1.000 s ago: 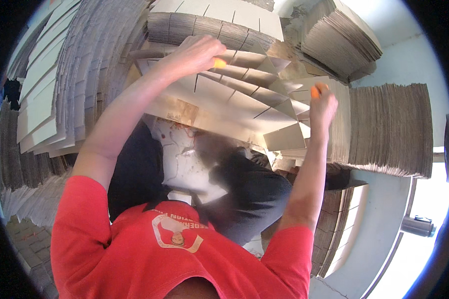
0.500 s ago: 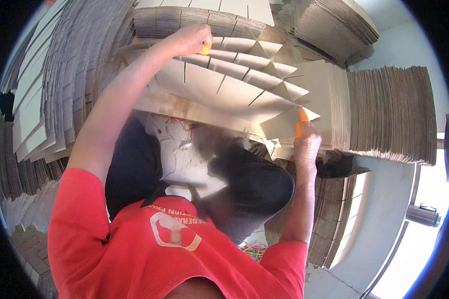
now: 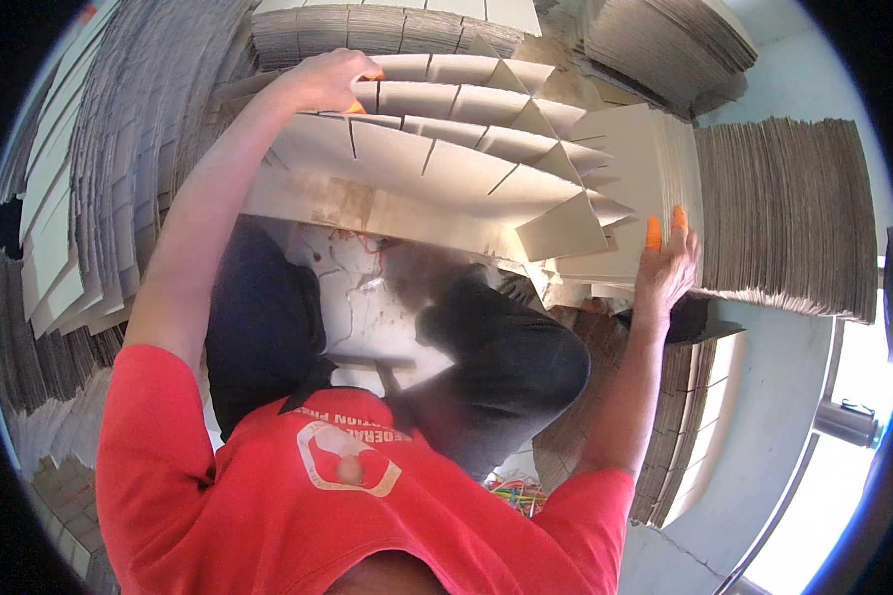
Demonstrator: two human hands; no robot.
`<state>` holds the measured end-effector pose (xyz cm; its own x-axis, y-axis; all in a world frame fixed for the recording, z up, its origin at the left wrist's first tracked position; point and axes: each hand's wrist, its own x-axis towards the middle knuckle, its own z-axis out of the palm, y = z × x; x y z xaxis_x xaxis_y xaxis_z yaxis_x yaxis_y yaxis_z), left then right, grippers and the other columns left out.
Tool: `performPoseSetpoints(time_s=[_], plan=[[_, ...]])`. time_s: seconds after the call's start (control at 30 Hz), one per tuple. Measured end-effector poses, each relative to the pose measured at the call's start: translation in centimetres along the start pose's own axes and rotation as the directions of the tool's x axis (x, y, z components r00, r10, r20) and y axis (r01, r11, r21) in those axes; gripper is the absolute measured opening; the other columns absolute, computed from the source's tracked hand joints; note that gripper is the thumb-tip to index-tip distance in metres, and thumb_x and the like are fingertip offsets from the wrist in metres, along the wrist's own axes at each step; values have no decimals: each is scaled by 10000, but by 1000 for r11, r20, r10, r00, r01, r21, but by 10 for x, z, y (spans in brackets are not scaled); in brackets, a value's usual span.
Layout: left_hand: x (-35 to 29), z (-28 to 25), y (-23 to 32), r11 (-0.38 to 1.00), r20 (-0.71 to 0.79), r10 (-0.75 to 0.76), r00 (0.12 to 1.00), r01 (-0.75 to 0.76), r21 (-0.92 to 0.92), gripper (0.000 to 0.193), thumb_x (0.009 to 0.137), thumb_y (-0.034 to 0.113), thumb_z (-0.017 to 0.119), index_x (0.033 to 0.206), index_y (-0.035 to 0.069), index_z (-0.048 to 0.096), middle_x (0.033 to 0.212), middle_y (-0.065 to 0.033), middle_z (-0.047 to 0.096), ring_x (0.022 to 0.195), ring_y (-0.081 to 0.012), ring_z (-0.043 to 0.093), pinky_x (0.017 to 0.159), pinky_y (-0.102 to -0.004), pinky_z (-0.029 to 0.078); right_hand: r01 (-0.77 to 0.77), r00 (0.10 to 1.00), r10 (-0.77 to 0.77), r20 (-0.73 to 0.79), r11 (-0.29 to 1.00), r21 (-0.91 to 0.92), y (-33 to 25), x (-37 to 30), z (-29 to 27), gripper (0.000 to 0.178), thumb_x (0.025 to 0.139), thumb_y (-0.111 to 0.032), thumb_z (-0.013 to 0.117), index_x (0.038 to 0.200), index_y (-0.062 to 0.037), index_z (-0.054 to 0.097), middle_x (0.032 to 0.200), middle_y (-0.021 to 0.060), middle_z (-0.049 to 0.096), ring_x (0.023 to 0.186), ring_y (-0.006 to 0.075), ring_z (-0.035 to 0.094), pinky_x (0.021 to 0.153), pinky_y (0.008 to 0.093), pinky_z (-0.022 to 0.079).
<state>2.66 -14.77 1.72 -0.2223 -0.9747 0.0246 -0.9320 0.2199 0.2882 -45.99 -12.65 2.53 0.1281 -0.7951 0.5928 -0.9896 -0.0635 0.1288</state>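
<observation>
Pale walls [image 3: 799, 74] enclose a room crowded with stacked card: slotted sheets [image 3: 189, 109] left of the low bench [image 3: 347, 198], another slotted pile [image 3: 382, 33] behind it, and a tall brown stack [image 3: 789, 218] beyond its right end. On the bench sits the card partition [image 3: 446, 177], partly interlocked. Its long axis runs left to right along the bench, slanting somewhat toward the person at the right; the long strips [image 3: 506, 106] stand on edge, slots opening upward, while shorter cross strips [image 3: 563, 230] run front to back at the bench's right end, the nearest one tilted. The left hand [image 3: 335, 83] reaches over the strips' left ends, thumb and finger parted around their upper edges; whether it pinches one cannot be told. The right hand [image 3: 668, 270], fingers spread, is beside the pale sheets [image 3: 630, 149] at the bench's right end, contact unclear. The partition looks light and thin, stiff along each strip yet apt to bend or tear at the slots, so the best hold is probably low on solid card between slots, supporting both ends.
</observation>
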Motion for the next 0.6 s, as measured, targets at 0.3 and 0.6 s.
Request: performPoseSetpoints(time_s=[0.3, 0.6], plan=[[-25, -26, -8, 977, -103, -207, 973, 201, -69, 377, 770, 119, 763, 1124, 24, 677, 1046, -140, 711, 921, -246, 686, 824, -347, 527, -141, 929, 120, 349, 990, 33, 76, 13, 57, 521, 787, -284, 773, 1174, -9, 557, 970, 261, 657, 965, 415, 631, 806, 499, 499], [-50, -5, 85, 945, -502, 114, 857, -250, -211, 308, 824, 184, 736, 1093, 39, 690, 954, -115, 712, 856, -271, 674, 801, -370, 536, -233, 972, 234, 32, 925, 302, 110, 15, 85, 373, 899, -344, 651, 865, 27, 638, 724, 279, 593, 724, 379, 622, 651, 510, 438]])
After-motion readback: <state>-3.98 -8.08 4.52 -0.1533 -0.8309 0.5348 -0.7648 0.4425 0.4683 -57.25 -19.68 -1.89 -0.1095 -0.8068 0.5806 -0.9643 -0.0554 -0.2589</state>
